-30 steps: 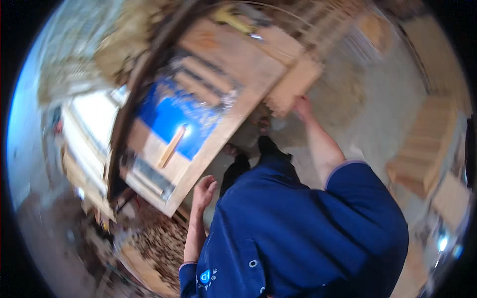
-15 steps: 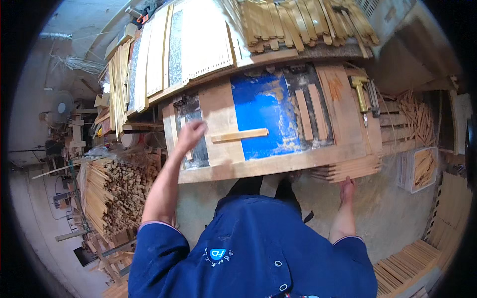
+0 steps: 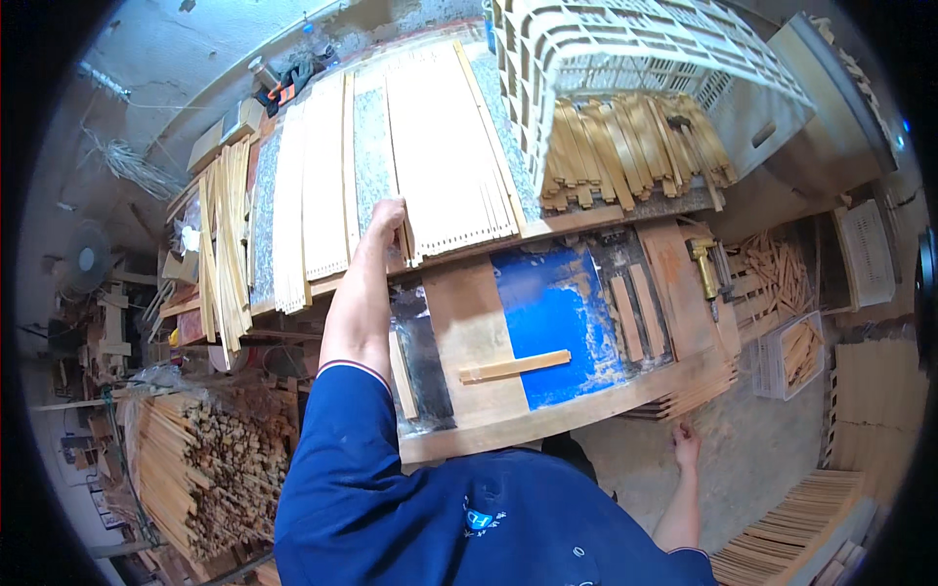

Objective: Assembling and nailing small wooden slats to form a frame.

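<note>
My left hand [image 3: 389, 215] is stretched over the back bench, its fingers closed at the near end of a thin wooden strip [image 3: 406, 246]. The strip lies along the left edge of a wide row of pale strips [image 3: 449, 156]. Low on the right, my right hand [image 3: 687, 446] hangs beside the worktable, loosely open, with nothing visible in it. It is just below a stack of thin boards [image 3: 684, 396] under the table edge. On the worktable [image 3: 498, 422], a short pair of wooden strips [image 3: 516, 366] lies across bare wood and a blue patch [image 3: 562, 327].
A white plastic crate [image 3: 674, 49] on its side holds wooden slats [image 3: 625, 156]. A brass-coloured air tool [image 3: 703, 269] lies at the table's right end. Bundled sticks [image 3: 215, 459] are stacked at left. A clear bin of wood pieces [image 3: 787, 356] stands right.
My left hand has moved from above the worktable to the strips on the back bench, closing there. My right hand has come away from the board stack. The view has shifted.
</note>
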Demonstrator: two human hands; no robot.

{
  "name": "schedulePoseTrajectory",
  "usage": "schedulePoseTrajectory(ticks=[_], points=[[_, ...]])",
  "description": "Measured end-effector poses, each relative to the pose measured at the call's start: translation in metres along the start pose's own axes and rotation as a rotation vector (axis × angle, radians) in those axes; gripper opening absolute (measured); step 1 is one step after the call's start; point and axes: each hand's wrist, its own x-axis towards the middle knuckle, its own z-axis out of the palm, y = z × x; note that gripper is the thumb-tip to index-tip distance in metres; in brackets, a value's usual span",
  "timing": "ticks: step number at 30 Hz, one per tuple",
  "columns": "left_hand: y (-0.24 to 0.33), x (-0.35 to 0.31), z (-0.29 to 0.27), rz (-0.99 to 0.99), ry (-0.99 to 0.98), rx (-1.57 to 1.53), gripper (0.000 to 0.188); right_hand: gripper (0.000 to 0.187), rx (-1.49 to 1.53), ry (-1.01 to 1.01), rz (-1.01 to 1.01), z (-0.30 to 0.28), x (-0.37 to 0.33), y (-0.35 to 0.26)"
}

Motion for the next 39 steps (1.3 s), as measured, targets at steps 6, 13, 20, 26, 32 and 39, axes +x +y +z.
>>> schedulePoseTrajectory(ticks=[6,13,20,26,32,39], points=[[-0.009,-0.066,-0.058,0.143,0.058,-0.321,0.021,0.042,0.012,-0.091,-0.043,0.022,-0.071,-0.144],[-0.084,-0.271,-0.027,0.502,0.455,-0.139,0.038,0.041,-0.249,-0.045,-1.201,0.122,-0.177,-0.424],[-0.159,-0.397,0.023,0.738,0.148,0.129,0.035,0.049,-0.658,-0.245,-1.942,0.2,-0.229,-0.517],[-0.212,-0.385,0.052,0.831,0.013,0.385,0.048,0.028,-0.963,-0.546,-1.64,0.207,-0.113,-0.376],[-0.215,-0.409,0.041,0.829,0.085,0.316,0.033,0.027,-0.765,-0.7,-1.459,0.26,-0.095,-0.28],[-0.202,-0.335,-0.084,0.481,0.54,0.113,0.013,0.017,-0.631,-0.643,-1.387,0.268,-0.098,-0.243]])
